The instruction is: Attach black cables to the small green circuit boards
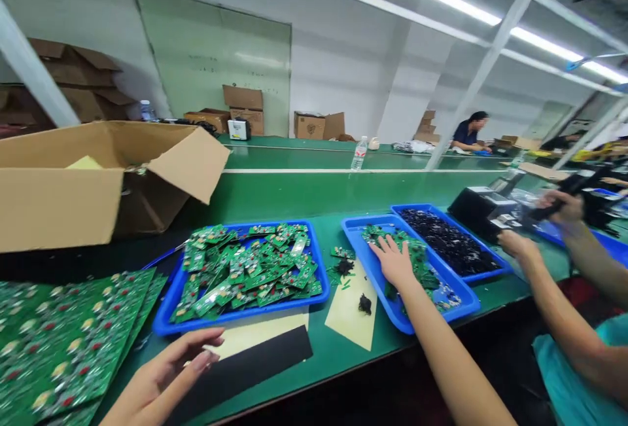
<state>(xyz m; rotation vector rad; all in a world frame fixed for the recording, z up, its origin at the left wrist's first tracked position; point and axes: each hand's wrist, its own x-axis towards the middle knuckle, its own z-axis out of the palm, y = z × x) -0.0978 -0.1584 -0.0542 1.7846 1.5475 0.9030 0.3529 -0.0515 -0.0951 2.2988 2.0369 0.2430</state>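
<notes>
My right hand [392, 262] lies with fingers spread on a heap of small green circuit boards [426, 272] in a blue tray [451, 311]. It grips none of them that I can see. Near the bench's front edge, my left hand [164, 377] has its thumb and finger curled together around a small whitish bit too small to name. Beyond that hand, another blue tray [321, 282] is heaped with small circuit boards [255, 269] carrying red and pale parts. A black strip [265, 360] lies beside the left hand.
Larger circuit-board panels [63, 341] stack at left, before an open cardboard box [59, 203]. A tray of black parts [446, 239] stands right. Pale paper [350, 321] holds dark clumps [364, 304]. A co-worker's hands [520, 249] handle black items at right. A bottle [360, 154] stands behind.
</notes>
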